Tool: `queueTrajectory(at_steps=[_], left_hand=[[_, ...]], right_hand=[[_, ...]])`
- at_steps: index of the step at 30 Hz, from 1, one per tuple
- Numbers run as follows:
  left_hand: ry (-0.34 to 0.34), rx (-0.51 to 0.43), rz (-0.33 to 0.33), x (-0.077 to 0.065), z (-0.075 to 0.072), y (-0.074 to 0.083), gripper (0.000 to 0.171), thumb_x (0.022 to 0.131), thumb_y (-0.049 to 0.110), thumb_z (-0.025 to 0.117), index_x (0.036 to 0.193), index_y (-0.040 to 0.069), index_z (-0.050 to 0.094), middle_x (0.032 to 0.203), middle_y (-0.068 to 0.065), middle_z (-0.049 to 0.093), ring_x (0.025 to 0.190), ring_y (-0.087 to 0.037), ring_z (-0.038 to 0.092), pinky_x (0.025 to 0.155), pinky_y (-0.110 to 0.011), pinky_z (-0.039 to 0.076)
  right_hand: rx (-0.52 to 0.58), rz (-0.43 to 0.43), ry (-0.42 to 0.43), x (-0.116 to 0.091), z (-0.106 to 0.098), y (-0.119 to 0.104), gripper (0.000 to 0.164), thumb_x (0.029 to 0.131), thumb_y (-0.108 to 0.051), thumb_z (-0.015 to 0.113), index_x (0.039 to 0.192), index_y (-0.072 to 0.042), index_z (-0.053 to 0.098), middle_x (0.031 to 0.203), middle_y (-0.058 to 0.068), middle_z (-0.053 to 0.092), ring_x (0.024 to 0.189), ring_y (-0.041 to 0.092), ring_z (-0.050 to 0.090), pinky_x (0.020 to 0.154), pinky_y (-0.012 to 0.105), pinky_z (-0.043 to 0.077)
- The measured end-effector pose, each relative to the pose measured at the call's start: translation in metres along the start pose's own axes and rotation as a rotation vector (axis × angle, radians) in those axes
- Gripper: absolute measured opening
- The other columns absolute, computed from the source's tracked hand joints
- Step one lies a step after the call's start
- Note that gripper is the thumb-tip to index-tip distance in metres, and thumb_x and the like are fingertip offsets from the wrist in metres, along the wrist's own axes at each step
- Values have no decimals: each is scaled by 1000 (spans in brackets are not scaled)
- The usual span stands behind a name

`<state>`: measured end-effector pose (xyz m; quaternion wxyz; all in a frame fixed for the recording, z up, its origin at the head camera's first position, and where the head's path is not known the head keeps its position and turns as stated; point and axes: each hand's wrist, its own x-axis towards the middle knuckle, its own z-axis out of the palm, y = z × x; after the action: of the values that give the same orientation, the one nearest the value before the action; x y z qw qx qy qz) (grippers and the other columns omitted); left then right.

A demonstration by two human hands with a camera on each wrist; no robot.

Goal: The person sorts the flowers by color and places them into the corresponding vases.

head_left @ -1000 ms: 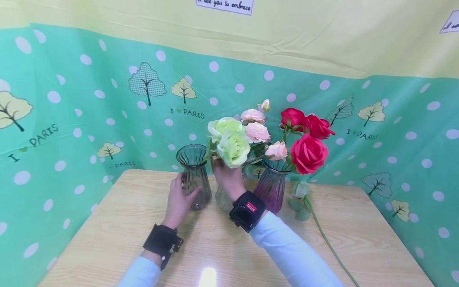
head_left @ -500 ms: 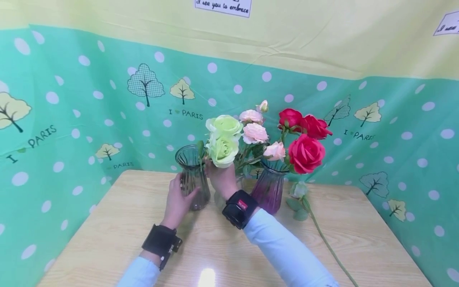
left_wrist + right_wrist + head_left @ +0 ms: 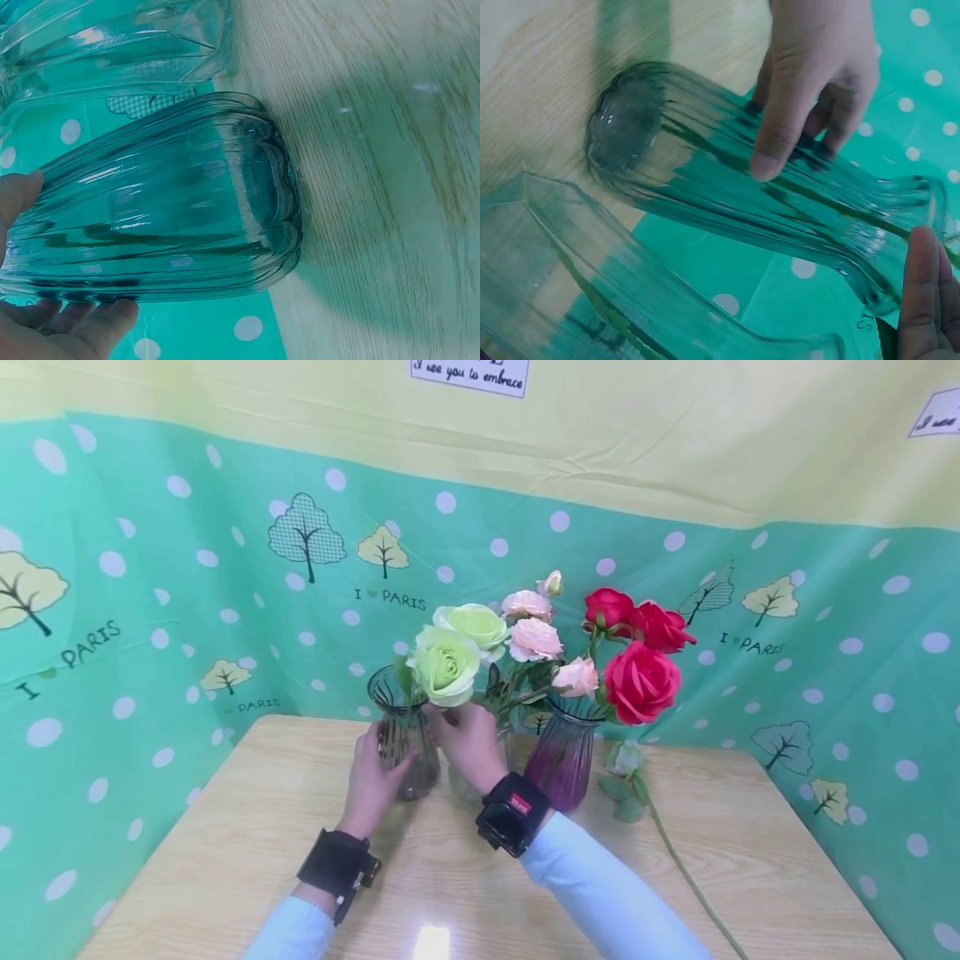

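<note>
My left hand (image 3: 371, 781) grips the body of a smoky ribbed glass vase (image 3: 412, 760), thumb on one side and fingers on the other. The vase stands upright on the table. At its mouth, my right hand (image 3: 468, 743) pinches the stem of a pale green artificial rose (image 3: 447, 666), whose bloom leans over the rim. In the right wrist view, a green stem (image 3: 829, 206) runs down inside the vase, and fingers of my right hand (image 3: 930, 300) lie by the rim. The right fingertips are partly hidden in the head view.
Close on the right stand a clear glass vase (image 3: 463, 783) with pink flowers (image 3: 534, 639) and a purple-tinted vase (image 3: 561, 764) with red roses (image 3: 642, 682). A pale single rose (image 3: 625, 757) lies on the wooden table (image 3: 600, 893), its stem toward the front edge.
My right hand has shifted left with the green rose, bringing its stem into the smoky vase's mouth; the blooms have tilted left. My left hand has kept its grip on the vase.
</note>
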<state>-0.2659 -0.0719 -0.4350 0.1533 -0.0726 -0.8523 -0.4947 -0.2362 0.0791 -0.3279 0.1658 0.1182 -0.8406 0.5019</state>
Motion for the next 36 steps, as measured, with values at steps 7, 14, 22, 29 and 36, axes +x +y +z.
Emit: queueTrajectory(at_steps=[7,14,22,29,36], left_hand=[[-18,-7,-16,0,0,1,82,84,30,69,145,1,22,140,-23,36,126,-38,41,106,-52,38],[8,20,16,2,1,-1,81,84,30,69,143,-1,24,137,-25,38,124,-38,43,105,-52,39],[2,3,3,4,-1,1,82,83,31,70,143,0,24,136,-24,38,123,-38,43,105,-52,40],[-10,15,-7,4,-3,1,81,84,31,69,143,1,24,137,-24,38,124,-38,43,106,-52,39],[-17,8,-18,3,-1,-1,82,83,32,70,144,1,24,137,-24,37,125,-38,42,106,-52,38]], right_hand=[[178,116,-9,-21,-31,3,22,89,-18,62,103,-2,67,86,17,70,65,15,66,62,28,59],[135,188,39,-53,-68,24,16,87,-18,66,96,-5,70,78,13,70,65,15,65,62,28,59],[38,275,89,-83,-113,63,21,86,-18,67,97,-1,69,82,17,71,65,14,66,62,27,59],[-142,365,164,-96,-165,98,33,91,-25,61,107,3,65,91,19,70,65,8,65,62,21,57],[-240,430,234,-105,-204,136,39,93,-29,57,109,5,64,90,21,70,63,5,65,61,19,57]])
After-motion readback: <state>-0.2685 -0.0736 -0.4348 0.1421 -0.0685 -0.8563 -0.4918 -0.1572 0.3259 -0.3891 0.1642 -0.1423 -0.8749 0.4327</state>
